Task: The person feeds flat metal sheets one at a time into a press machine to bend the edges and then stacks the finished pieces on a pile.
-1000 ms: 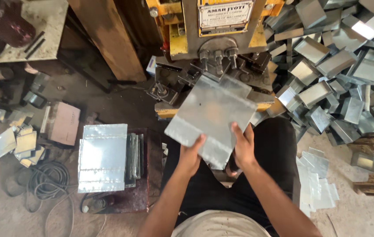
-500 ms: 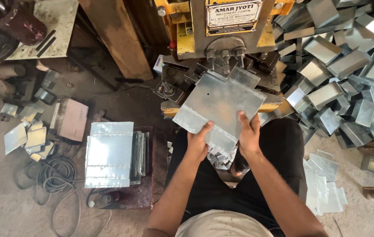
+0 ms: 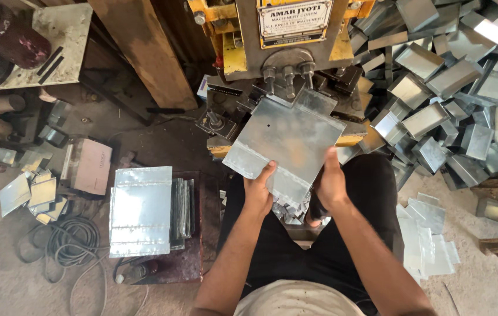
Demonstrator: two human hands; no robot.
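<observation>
Below the press (image 3: 287,52), both hands' fingers, left hand (image 3: 259,192) and right hand (image 3: 331,184), grip a tilted metal sheet (image 3: 287,140).

single head view, looks steeply down from above the person's lap, close; press machine (image 3: 287,52) far centre, floor on left and right.

We see a stack of flat metal sheets (image 3: 142,210) at lower left, with a coiled cable (image 3: 70,243) beside it. A heap of bent metal trays (image 3: 453,88) fills the upper right, and a wooden beam (image 3: 143,50) leans at top.
</observation>
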